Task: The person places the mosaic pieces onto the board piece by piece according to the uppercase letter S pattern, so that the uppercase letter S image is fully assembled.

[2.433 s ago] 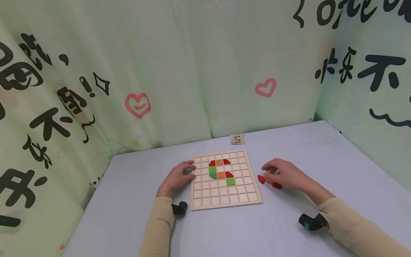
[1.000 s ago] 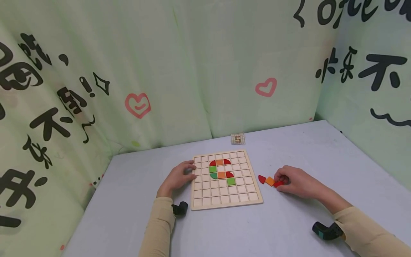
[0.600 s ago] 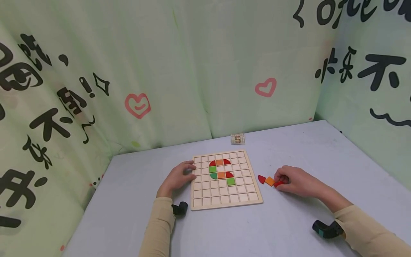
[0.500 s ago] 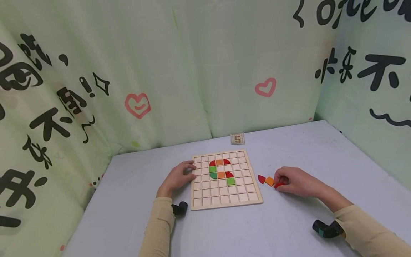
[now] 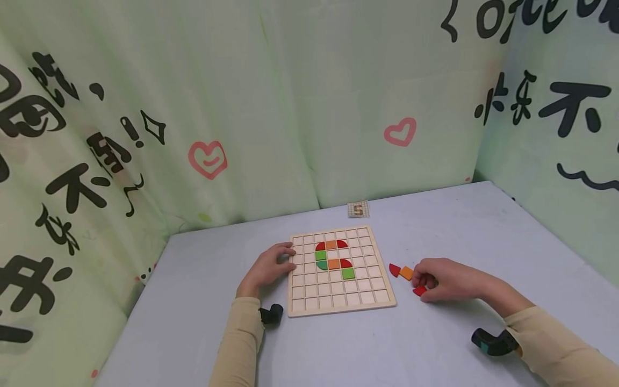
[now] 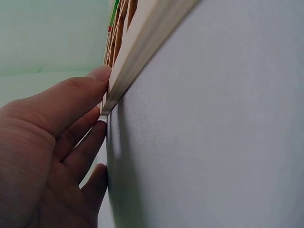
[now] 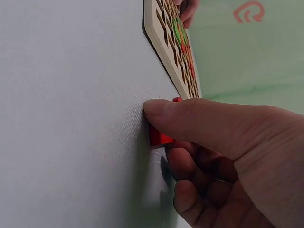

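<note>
My right hand (image 5: 447,279) is low over the table, thumb and fingers at a red tile (image 5: 419,291), pinching it; the thumb covers part of this tile in the right wrist view. Just left of the fingertips lie an orange square tile (image 5: 406,273) and a red quarter-round tile (image 5: 394,270). My left hand (image 5: 267,267) rests at the left edge of a wooden grid board (image 5: 338,310). In the left wrist view the thumb (image 6: 90,83) touches the board's rim, with the other fingers loosely bent beside it. Red, orange and green tiles sit in the board's squares, forming a curved figure.
A small card (image 5: 358,209) with a grid and a brown figure lies beyond the board, near the table's back edge. A green curtain (image 5: 300,107) with black writing and pink hearts hangs behind the table. Black cameras (image 5: 494,342) are worn on both wrists.
My right hand came back from above the loose tiles to the red one, then drew it slightly toward me, away from the orange tile. The left hand and board have stayed put.
</note>
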A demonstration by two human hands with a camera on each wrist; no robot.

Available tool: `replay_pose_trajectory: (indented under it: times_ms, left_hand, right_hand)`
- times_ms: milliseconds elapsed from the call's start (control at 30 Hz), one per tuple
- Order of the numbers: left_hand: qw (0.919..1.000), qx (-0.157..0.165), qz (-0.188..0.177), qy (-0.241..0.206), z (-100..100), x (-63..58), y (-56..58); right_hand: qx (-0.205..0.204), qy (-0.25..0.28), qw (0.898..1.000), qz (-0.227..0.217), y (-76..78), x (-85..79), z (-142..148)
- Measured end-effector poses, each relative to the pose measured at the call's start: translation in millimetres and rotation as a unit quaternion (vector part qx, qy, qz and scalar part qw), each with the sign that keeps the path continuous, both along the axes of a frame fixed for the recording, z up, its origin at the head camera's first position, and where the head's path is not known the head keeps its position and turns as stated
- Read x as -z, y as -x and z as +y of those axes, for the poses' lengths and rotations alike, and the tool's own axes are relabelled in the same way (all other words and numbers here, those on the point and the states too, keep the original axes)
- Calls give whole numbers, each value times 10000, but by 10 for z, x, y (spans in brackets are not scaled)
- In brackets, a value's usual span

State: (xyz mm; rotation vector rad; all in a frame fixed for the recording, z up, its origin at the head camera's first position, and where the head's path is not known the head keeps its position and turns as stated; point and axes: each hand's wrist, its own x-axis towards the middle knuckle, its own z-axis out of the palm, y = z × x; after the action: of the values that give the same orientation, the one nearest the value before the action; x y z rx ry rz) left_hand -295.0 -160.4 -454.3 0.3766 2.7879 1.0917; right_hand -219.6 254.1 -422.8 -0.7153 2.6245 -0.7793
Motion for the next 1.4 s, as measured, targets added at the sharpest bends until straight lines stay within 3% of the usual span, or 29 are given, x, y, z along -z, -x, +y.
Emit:
replay_pose_trajectory:
  times_ms: [367,600,1200,1400]
  left_hand:
    - [10000,-15,-10,47,10,-3,-19]
    - [9999,69,89,85,5,19,-19]
    - [9999,31,117,110,8,7,-10]
    - [9998,47,118,130,0,-9,-2]
  right_hand:
    - [-393,191,9990,48,1,17,62]
    - [-277,78,9996,40,5,15,38]
    - [-465,370,9953,770,84,-79,-313]
    - [-435,611,9943,754,116,-66,-460]
